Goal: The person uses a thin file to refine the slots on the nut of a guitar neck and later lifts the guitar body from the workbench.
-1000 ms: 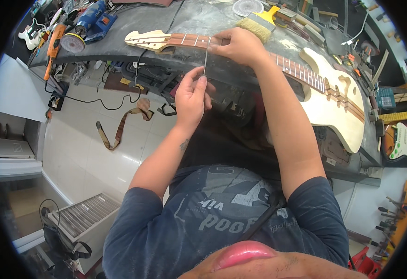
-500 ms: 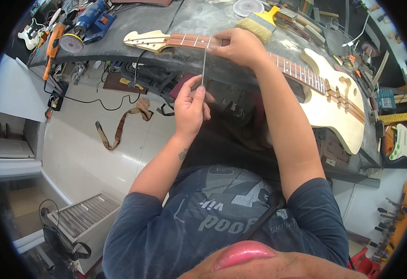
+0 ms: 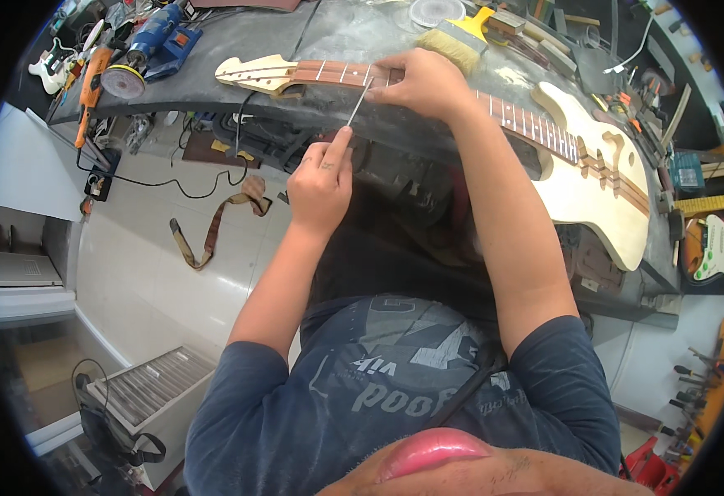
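An unfinished pale wooden electric guitar (image 3: 592,220) lies along the grey bench top (image 3: 337,29), its headstock (image 3: 254,71) to the left and its brown fretboard (image 3: 333,73) toward me. My left hand (image 3: 320,186), below the neck, is closed on a thin metal file (image 3: 357,107) that slants up to a fret on the fretboard. My right hand (image 3: 420,81) grips the neck just right of that fret, thumb and fingertips at the file's tip; whether they touch the file I cannot tell.
A yellow-handled brush (image 3: 453,45) and wood pieces lie behind the neck. A blue rotary tool (image 3: 155,33) and orange power tool (image 3: 90,87) with cords sit left. A strap (image 3: 213,231) lies on the floor, a pale slatted box (image 3: 155,388) lower left, tools (image 3: 701,380) hang lower right.
My left hand has turned over, back now showing, and shifted left; the file slants more than before. The guitar has shifted slightly left. My right hand stays on the neck.
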### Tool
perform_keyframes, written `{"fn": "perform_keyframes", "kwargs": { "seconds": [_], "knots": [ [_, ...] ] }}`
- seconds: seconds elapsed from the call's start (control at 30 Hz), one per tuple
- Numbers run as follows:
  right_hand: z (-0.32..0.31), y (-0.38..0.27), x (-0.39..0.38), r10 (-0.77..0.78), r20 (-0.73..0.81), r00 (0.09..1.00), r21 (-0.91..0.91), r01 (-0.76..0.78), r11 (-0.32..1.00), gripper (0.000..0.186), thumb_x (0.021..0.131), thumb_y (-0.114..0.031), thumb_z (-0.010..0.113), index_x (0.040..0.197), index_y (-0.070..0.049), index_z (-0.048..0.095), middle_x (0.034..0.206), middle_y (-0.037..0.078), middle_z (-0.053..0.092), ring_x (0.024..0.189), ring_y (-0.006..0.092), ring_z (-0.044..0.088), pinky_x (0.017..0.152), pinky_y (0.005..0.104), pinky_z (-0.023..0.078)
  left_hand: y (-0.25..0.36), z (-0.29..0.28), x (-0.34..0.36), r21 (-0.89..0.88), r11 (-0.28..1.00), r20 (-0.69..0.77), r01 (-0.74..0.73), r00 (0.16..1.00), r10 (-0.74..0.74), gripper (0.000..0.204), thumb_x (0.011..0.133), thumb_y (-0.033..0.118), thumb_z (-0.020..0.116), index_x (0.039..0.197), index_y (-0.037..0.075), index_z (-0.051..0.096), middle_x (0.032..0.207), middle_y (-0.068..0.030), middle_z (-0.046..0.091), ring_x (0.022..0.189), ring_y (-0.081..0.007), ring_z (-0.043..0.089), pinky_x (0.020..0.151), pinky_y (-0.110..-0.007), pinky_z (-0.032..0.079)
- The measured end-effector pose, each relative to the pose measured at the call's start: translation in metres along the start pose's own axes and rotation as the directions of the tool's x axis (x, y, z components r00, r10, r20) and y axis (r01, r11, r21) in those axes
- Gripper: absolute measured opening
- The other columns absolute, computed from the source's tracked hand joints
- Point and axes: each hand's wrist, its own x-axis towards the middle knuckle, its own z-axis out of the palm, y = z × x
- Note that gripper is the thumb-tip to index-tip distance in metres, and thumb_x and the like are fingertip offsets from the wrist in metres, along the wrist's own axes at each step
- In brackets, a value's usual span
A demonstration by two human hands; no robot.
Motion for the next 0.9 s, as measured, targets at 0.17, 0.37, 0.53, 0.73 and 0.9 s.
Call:
{"fn": "perform_keyframes", "kwargs": {
  "seconds": [0.17, 0.37, 0.53, 0.73, 0.9],
  "knots": [
    [-0.005, -0.004, 0.001, 0.100, 0.070, 0.993, -0.028, -0.098, 0.995, 0.071, 0.080, -0.044, 0.093, 0.136, -0.003, 0.078, 0.111, 0.019, 0.083, 0.103, 0.0326, 0.079, 0.094, 0.0425, 0.060, -0.005, -0.008, -0.004, -0.019, 1.000, 0.013, 0.003, 1.000, -0.003, 0.044, 0.098, 0.003, 0.078, 0.141, 0.010, 0.073, 0.098, -0.0140, 0.074, 0.085, -0.0335, 0.073, 0.074, -0.043, 0.059],
    [-0.005, -0.006, 0.002, 0.063, 0.068, 0.996, -0.066, -0.059, 0.996, 0.071, 0.080, -0.045, 0.093, 0.136, -0.004, 0.079, 0.107, 0.018, 0.083, 0.100, 0.0318, 0.079, 0.092, 0.0420, 0.060, 0.001, 0.018, 0.024, -0.368, 0.912, 0.020, 0.180, 0.982, -0.186, 0.036, 0.106, 0.006, 0.072, 0.142, 0.007, 0.072, 0.093, -0.0122, 0.076, 0.071, -0.0209, 0.070, 0.062, -0.034, 0.054],
    [0.003, 0.002, 0.001, 0.020, -0.003, 1.000, -0.018, -0.020, 1.000, 0.045, 0.084, -0.048, 0.089, 0.111, -0.012, 0.086, 0.086, 0.011, 0.080, 0.084, 0.0292, 0.078, 0.081, 0.0440, 0.060, 0.009, 0.005, 0.031, -0.815, 0.098, 0.453, 0.571, 0.734, -0.506, 0.035, 0.115, 0.017, 0.061, 0.146, 0.001, 0.061, 0.088, -0.0132, 0.075, 0.050, -0.0100, 0.056, 0.046, -0.022, 0.043],
    [-0.006, -0.009, 0.001, 0.123, 0.096, 0.988, -0.008, -0.123, 0.992, 0.065, 0.082, -0.043, 0.093, 0.133, -0.004, 0.080, 0.111, 0.017, 0.084, 0.100, 0.0290, 0.080, 0.092, 0.0405, 0.060, 0.026, -0.013, 0.001, -0.787, 0.054, 0.521, 0.615, 0.708, -0.477, 0.039, 0.116, 0.019, 0.058, 0.151, 0.001, 0.057, 0.092, -0.0176, 0.075, 0.049, -0.0100, 0.055, 0.046, -0.022, 0.043],
    [-0.007, -0.009, -0.001, 0.092, 0.071, 0.993, -0.040, -0.089, 0.995, 0.066, 0.082, -0.043, 0.093, 0.133, -0.004, 0.080, 0.113, 0.018, 0.084, 0.105, 0.0312, 0.080, 0.095, 0.0414, 0.060, 0.036, -0.012, -0.004, -0.804, -0.021, 0.534, 0.595, 0.705, -0.466, 0.039, 0.117, 0.019, 0.058, 0.153, 0.003, 0.057, 0.094, -0.0166, 0.075, 0.048, -0.0098, 0.054, 0.046, -0.022, 0.043]
  ]
}}
